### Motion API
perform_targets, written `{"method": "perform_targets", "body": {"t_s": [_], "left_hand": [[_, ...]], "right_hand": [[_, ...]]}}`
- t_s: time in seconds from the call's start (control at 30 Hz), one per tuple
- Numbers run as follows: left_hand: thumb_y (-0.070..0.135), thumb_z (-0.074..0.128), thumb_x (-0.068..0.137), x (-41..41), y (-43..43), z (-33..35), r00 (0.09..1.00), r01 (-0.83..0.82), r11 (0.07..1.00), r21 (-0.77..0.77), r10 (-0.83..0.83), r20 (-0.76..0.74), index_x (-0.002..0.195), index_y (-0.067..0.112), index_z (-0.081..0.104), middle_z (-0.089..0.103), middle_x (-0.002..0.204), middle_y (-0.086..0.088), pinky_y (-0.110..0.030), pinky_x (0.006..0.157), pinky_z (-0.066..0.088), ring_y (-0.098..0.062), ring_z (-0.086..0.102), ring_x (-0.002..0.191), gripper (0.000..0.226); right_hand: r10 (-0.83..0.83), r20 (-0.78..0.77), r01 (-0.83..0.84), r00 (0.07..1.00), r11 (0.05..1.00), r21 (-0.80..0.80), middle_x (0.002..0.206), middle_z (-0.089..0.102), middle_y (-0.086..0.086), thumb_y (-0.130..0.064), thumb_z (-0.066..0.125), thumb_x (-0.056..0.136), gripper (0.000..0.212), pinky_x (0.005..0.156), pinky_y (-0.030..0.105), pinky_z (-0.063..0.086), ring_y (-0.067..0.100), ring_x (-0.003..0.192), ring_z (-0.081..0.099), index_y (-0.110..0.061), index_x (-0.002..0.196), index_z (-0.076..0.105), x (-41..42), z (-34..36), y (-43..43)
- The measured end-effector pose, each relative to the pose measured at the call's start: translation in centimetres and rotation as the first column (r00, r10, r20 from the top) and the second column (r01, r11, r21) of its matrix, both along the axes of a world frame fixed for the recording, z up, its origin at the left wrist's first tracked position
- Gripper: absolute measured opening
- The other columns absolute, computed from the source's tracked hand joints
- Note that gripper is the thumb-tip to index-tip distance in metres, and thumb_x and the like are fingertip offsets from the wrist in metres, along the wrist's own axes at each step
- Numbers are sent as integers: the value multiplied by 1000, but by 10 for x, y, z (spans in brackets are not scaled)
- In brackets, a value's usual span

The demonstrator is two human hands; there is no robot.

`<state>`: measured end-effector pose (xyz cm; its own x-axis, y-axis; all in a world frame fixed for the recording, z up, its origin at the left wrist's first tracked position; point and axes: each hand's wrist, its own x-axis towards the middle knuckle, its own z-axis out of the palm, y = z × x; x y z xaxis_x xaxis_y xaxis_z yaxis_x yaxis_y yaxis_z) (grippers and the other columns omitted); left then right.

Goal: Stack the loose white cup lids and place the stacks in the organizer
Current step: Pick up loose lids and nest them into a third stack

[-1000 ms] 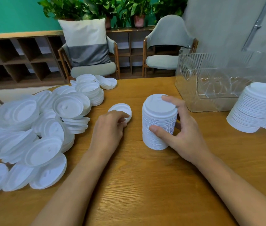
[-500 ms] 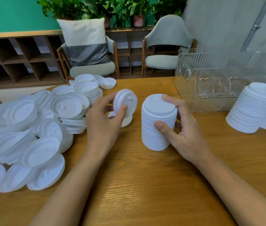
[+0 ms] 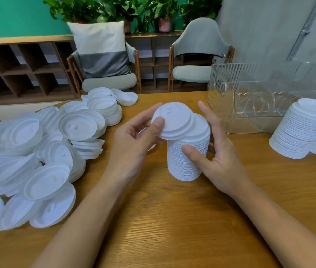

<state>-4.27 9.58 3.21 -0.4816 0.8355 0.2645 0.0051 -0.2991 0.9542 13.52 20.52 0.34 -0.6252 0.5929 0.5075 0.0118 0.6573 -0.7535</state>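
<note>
A tall stack of white lids stands on the wooden table in front of me. My right hand grips it, thumb on the near side and fingers behind. My left hand pinches a single white lid by its left rim and holds it tilted over the stack's top left edge, overlapping it. A large heap of loose white lids covers the table's left side. The clear ribbed organizer stands at the back right.
Two finished stacks of lids stand at the right edge, in front of the organizer. Beyond the table's far edge are two chairs, one with a cushion, and wooden shelving with plants.
My left hand picked a lid off the table, lifted it and carried it right, over the top of the stack. My right hand stayed on the stack.
</note>
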Motion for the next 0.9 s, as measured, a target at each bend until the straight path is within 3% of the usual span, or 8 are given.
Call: {"method": "perform_targets", "body": {"t_s": [0.13, 0.27, 0.33, 0.4, 0.47, 0.57, 0.73, 0.9], "left_hand": [[42, 73, 90, 8, 1, -1, 988, -61, 998, 22, 64, -141, 130, 18, 72, 68, 84, -1, -17, 71, 47, -2, 56, 75, 47], [53, 74, 87, 9, 2, -3, 962, -73, 997, 3, 71, -263, 123, 32, 76, 64, 104, -32, -50, 82, 53, -30, 63, 88, 41], [57, 74, 84, 9, 2, -4, 933, -114, 994, 3, 108, -345, 124, 34, 75, 62, 99, -23, -48, 82, 53, -35, 61, 91, 46], [60, 74, 80, 11, 0, -4, 916, -135, 991, 3, 126, -380, 126, 35, 73, 63, 103, -4, -31, 79, 52, -16, 63, 95, 53], [57, 76, 80, 14, 0, -4, 924, -102, 995, -21, 87, -372, 129, 33, 71, 68, 119, 8, -30, 90, 53, -8, 65, 113, 55], [47, 77, 83, 16, 0, -4, 947, -23, 999, -32, 11, -321, 135, 27, 68, 72, 128, 10, -43, 106, 53, -13, 65, 124, 57], [38, 77, 89, 23, 1, -6, 957, 32, 998, -55, -47, -286, 143, 25, 60, 71, 130, 11, -32, 106, 52, -9, 65, 125, 58], [27, 75, 89, 23, 3, -7, 954, 46, 998, -44, -57, -296, 140, 21, 61, 71, 127, 8, -25, 99, 53, -10, 66, 122, 54]], "right_hand": [[44, 2, -44, 999, 999, 9, 158, 44, -16, -55, 66, 93, 80, 114, 51, 46, 11, 144, 47, -50, 160, 22, -1, 0, -2], [52, 4, -52, 999, 998, 20, 153, 47, -19, -55, 66, 92, 75, 109, 49, 50, 12, 140, 51, -48, 157, 29, -1, -2, -4], [53, -7, -53, 999, 999, 10, 150, 49, -16, -55, 67, 91, 74, 107, 49, 51, 14, 137, 53, -46, 156, 32, -2, -3, -3], [62, -17, -62, 998, 998, 9, 148, 52, -12, -54, 68, 92, 73, 104, 49, 53, 19, 135, 55, -43, 155, 33, -2, -3, -3], [69, -26, -69, 997, 998, 13, 146, 54, -11, -52, 68, 92, 71, 102, 49, 54, 22, 133, 57, -40, 154, 35, -2, -4, -3], [59, -41, -58, 997, 998, 20, 142, 56, -12, -50, 69, 92, 67, 99, 46, 55, 22, 130, 58, -38, 150, 38, -2, -5, -4], [42, -92, -41, 995, 999, 8, 140, 59, -13, -49, 71, 92, 60, 97, 25, 52, 17, 128, 61, -39, 144, 42, -4, -7, -8], [51, -93, -51, 994, 999, 2, 137, 60, -11, -52, 71, 92, 62, 96, 22, 51, 16, 125, 62, -35, 143, 41, -4, -7, -9]]}}
